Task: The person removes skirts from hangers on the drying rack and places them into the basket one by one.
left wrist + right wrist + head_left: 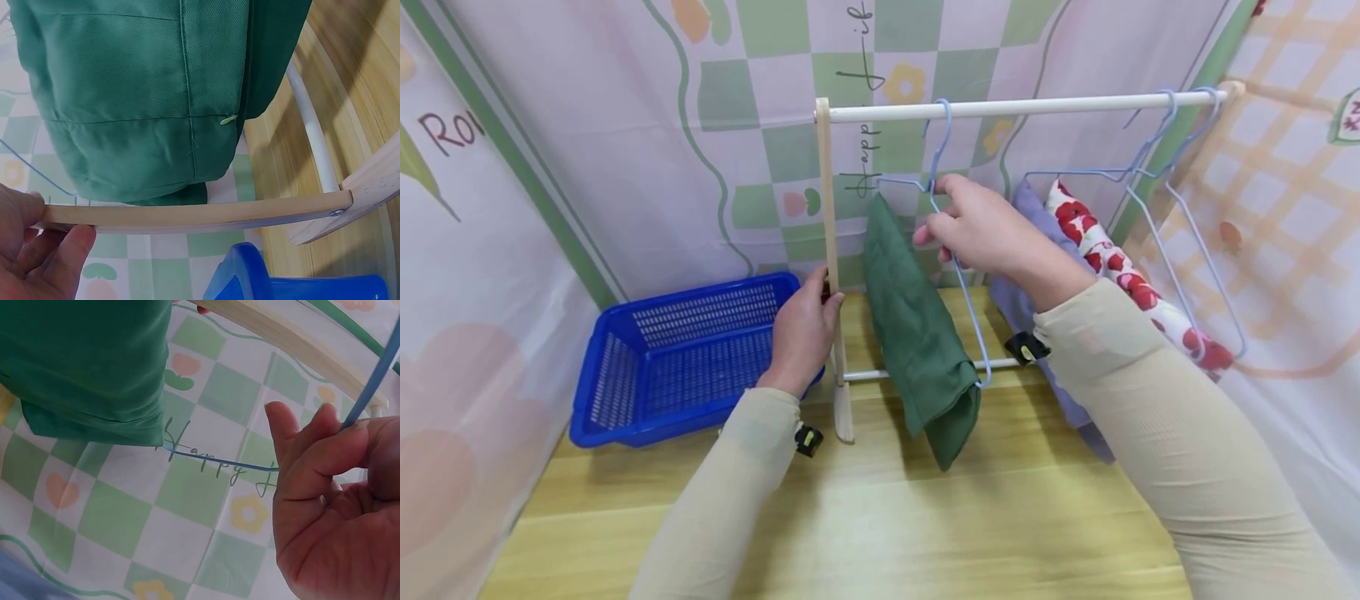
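Observation:
In the head view my left hand (803, 333) grips the wooden upright (829, 200) at the left end of a small clothes rack, thumb on one side and fingers on the other. My right hand (981, 223) pinches a blue wire hanger (972, 308) just below its hook, which sits over the white top rail (1037, 106). A folded green garment (917, 333) hangs from this hanger; the left wrist view shows its stitched seams. The right wrist view has the blue wire running between my right thumb and fingers.
A blue plastic basket (700, 358) stands left of the rack on the wooden table (887, 525). Further right on the rail hang a purple garment (1067, 392) and a white cloth with red flowers (1138, 287). A patterned curtain (767, 92) stands behind.

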Tool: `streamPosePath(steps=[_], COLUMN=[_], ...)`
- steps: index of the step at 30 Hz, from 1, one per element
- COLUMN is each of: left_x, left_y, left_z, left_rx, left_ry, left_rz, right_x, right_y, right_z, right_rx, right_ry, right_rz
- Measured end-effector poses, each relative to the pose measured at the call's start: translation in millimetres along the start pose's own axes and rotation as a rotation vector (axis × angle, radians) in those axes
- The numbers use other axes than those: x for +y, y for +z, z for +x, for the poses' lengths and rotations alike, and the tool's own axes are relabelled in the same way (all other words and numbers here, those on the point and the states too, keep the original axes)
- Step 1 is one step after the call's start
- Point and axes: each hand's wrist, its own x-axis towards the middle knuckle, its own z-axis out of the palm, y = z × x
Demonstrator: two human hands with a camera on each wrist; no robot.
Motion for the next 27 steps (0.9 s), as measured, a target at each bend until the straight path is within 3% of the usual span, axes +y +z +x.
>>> streamPosePath(steps=[13,27], left_x=[0.0,2.0], left_y=[2.6,5.7], left_z=[-1.3,-7.1], left_rx=[0.015,0.025], left_ry=[-0.023,-0.047], left_rz=[-0.040,-0.084], right_x=[1.8,-2.5], right_y=[3.4,10.3], right_z=[11.2,13.1], right_rx=[0.173,0.253], right_ry=[-0.123,-0.106], right_rz=[-0.119,-0.221])
